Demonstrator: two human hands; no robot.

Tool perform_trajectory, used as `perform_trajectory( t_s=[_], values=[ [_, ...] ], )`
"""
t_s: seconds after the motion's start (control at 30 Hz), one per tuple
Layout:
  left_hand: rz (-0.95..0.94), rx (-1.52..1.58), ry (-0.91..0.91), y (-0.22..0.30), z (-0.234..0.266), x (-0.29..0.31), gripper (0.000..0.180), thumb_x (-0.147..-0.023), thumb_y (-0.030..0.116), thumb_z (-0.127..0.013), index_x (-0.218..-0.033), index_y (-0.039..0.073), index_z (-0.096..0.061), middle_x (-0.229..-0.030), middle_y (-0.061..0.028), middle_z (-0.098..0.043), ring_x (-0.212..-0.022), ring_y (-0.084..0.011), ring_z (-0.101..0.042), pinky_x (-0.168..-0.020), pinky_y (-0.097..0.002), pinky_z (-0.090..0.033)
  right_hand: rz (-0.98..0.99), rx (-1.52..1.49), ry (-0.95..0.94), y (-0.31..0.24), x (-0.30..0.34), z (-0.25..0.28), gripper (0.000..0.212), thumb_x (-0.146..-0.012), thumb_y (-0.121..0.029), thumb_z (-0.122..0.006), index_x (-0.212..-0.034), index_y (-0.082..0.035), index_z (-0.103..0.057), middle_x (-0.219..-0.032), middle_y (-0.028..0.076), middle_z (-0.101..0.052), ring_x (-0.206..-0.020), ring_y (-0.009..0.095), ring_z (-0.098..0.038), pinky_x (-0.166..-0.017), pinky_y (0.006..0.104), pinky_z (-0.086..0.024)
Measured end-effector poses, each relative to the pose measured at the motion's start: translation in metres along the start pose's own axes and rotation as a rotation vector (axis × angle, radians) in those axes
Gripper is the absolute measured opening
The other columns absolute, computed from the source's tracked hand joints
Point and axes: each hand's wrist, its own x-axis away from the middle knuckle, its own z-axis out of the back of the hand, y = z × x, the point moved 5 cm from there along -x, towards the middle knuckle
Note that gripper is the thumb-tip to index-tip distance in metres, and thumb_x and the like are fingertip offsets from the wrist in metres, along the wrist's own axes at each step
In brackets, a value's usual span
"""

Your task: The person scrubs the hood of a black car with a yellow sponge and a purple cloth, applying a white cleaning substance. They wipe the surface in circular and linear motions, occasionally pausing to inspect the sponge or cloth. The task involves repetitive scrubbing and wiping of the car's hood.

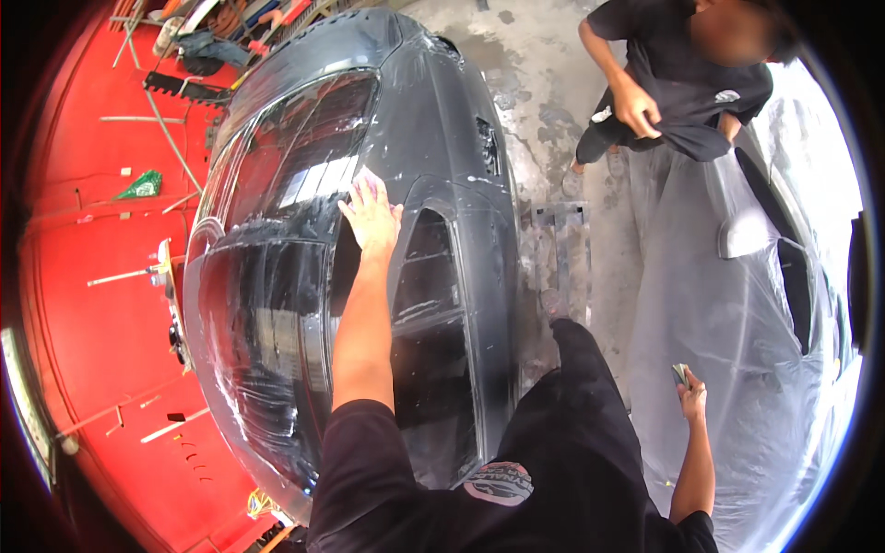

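Head view, the only 1 here, looks down on a dark grey glossy car body (304,258) wet with streaks and partly wrapped in clear film, its long axis running from about 7 o'clock to 1 o'clock across the picture. The left hand (372,214) lies flat on the car's roof edge just beside the rear window glass (309,152), fingers spread wide and pointing toward 12 o'clock, palm pressed on the panel and gripping nothing. The bare left forearm reaches up to it from the black sleeve at 6 o'clock, so this hand is the 1 nearer the car; the wet panel lies directly under its fingertips and stretches on toward 11 o'clock. The right hand (691,398) hangs at about 4 o'clock, well apart from the dark car, fingers curled shut around a small flat dark tool (680,373) whose kind I cannot tell. It sits just over a second car shrouded in translucent plastic sheeting (737,304), which fills the right side. At 1 o'clock a co-worker in black clothes (673,92) bends beside the shrouded car, 1 hand at their shirt hem. A red wall panel (92,276) curves along the 9 o'clock side, and stained grey concrete floor (553,120) shows between the 2 cars.
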Motion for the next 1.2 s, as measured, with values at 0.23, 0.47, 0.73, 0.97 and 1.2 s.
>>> perform_trajectory(
  t_s=[0.23,0.47,0.73,0.97,1.2],
  values=[
    [-0.051,0.076,0.034,-0.023,0.003,0.075,0.072,-0.1,0.044,-0.066,-0.163,0.017,-0.045,-0.173,-0.0205,-0.032,-0.159,-0.0446,-0.028,-0.127,-0.0665,-0.022,-0.072,0.012,-0.05,0.03,-0.014,-0.024,0.062,-0.088,0.012,-0.06,-0.149,0.001,-0.061,-0.125,0.021,-0.076,-0.103,0.025,-0.07,-0.091,0.0319,-0.055],
    [0.186,0.237,0.179,-0.079,0.007,0.275,0.066,-0.098,0.041,-0.069,-0.157,0.014,-0.054,-0.166,-0.0272,-0.04,-0.154,-0.0502,-0.035,-0.126,-0.0656,-0.026,-0.013,-0.022,-0.172,-0.03,-0.063,-0.062,0.059,-0.087,0.004,-0.066,-0.146,0.002,-0.063,-0.13,0.029,-0.073,-0.126,0.038,-0.071,-0.105,0.0407,-0.054],
    [0.343,0.299,0.201,-0.098,0.005,0.459,0.077,-0.092,0.035,-0.078,-0.158,0.011,-0.049,-0.163,-0.0328,-0.04,-0.15,-0.0511,-0.039,-0.122,-0.0658,-0.031,0.224,-0.045,-0.064,-0.072,-0.059,-0.072,0.057,-0.092,0.007,-0.064,-0.149,-0.001,-0.062,-0.122,0.021,-0.078,-0.103,0.02,-0.071,-0.093,0.0318,-0.055],
    [0.378,0.229,0.194,-0.096,-0.004,0.502,0.08,-0.091,0.038,-0.08,-0.161,0.015,-0.048,-0.162,-0.0332,-0.038,-0.149,-0.0519,-0.04,-0.121,-0.0677,-0.031,0.115,-0.049,-0.072,-0.013,-0.016,-0.09,0.055,-0.092,0.005,-0.066,-0.147,0.0,-0.064,-0.125,0.025,-0.076,-0.111,0.023,-0.072,-0.098,0.0323,-0.053],
    [0.357,0.206,0.262,-0.094,-0.005,0.501,0.072,-0.095,0.039,-0.078,-0.158,0.016,-0.052,-0.163,-0.0314,-0.039,-0.147,-0.0491,-0.042,-0.121,-0.0625,-0.033,0.175,-0.003,-0.052,-0.006,0.018,-0.104,0.057,-0.09,-0.005,-0.072,-0.146,-0.006,-0.065,-0.126,0.03,-0.072,-0.12,0.039,-0.071,-0.101,0.0414,-0.054]
  ],
)
